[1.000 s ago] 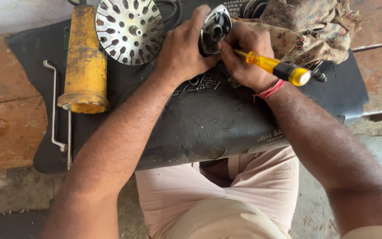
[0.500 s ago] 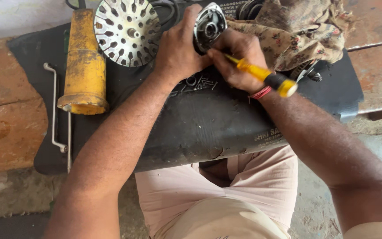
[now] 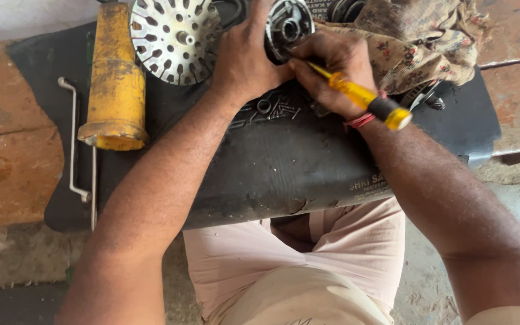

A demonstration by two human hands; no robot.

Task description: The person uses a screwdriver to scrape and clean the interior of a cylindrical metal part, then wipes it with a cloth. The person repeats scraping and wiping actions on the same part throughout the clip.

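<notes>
The scene is lit evenly by soft, bright daylight, and only faint shadows are cast under the forearms. A mild sheen is seen on the black rubber sheet (image 3: 284, 162) and the perforated silver metal disc (image 3: 173, 39). Focus is sharp throughout; little edge distortion is noticed.

Head camera looks steeply down, close over the workbench (image 3: 25, 156)

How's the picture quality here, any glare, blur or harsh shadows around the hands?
Head view: soft, even daylight with no hard shadows; the left hand and the right hand with the yellow-handled screwdriver are sharp; mild shine on the slotted metal disc; the top edge crops the round metal housing.
</notes>
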